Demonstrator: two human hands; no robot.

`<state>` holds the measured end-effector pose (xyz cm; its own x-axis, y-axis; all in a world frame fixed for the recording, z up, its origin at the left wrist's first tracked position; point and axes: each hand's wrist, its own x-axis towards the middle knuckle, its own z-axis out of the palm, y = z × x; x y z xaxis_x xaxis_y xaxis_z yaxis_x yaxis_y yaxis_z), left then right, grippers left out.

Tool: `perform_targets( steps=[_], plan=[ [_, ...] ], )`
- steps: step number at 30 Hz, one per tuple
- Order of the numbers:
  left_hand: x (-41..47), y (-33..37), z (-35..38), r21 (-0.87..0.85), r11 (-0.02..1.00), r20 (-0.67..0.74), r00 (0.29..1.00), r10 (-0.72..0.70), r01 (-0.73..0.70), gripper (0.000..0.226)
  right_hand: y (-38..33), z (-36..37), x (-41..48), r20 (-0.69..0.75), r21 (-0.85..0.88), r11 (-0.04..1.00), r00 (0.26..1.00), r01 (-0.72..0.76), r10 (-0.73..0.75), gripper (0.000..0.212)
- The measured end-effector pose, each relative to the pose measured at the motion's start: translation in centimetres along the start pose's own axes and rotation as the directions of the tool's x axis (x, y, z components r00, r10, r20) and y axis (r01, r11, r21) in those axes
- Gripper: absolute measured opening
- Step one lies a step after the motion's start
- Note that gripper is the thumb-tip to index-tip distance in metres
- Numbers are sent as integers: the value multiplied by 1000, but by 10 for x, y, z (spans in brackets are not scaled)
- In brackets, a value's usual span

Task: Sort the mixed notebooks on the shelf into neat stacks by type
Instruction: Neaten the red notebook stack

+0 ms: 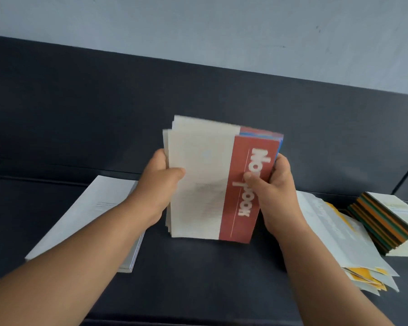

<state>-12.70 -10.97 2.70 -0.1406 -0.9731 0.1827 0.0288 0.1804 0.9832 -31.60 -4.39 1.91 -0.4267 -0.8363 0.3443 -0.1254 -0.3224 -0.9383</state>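
Together, left hand (161,182) and right hand (275,187) grip notebooks (203,161), dark shelf (198,278) under grey wall (198,24).

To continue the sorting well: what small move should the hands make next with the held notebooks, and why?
Probably tap the notebook bundle on the dark surface to square it. The left hand and right hand grip its sides, it stands upright, and its top edges are stepped, not flush.

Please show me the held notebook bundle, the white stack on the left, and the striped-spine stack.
held notebook bundle (205,161), head view, cream front cover.
white stack (97,198), head view, top cover.
striped-spine stack (384,222), head view, spines.
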Motion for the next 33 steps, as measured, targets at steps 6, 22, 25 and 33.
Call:
perform_targets(
  steps=[6, 22, 25, 33],
  plan=[
    [0, 20, 2, 37, 990, 56, 990, 130, -133, 68, -17, 7, -5, -41, -40, 993, 992, 114, -115, 75],
    [3, 2, 0, 68, 998, 109, 994, 9, -16, 33, 7, 3, 1, -12, -21, 998, 998, -63, 63, 16],
    [-1, -18, 0, 239, 971, 155, 986, -55, 16, 38, 31, 3, -8, 11, -60, 987, 988, -151, 152, 16],
    [9, -13, -9, 418, 908, 110, 993, -32, -17, 23, 21, 7, 2, -41, -224, 961, 987, -160, 155, 12]
  ],
)
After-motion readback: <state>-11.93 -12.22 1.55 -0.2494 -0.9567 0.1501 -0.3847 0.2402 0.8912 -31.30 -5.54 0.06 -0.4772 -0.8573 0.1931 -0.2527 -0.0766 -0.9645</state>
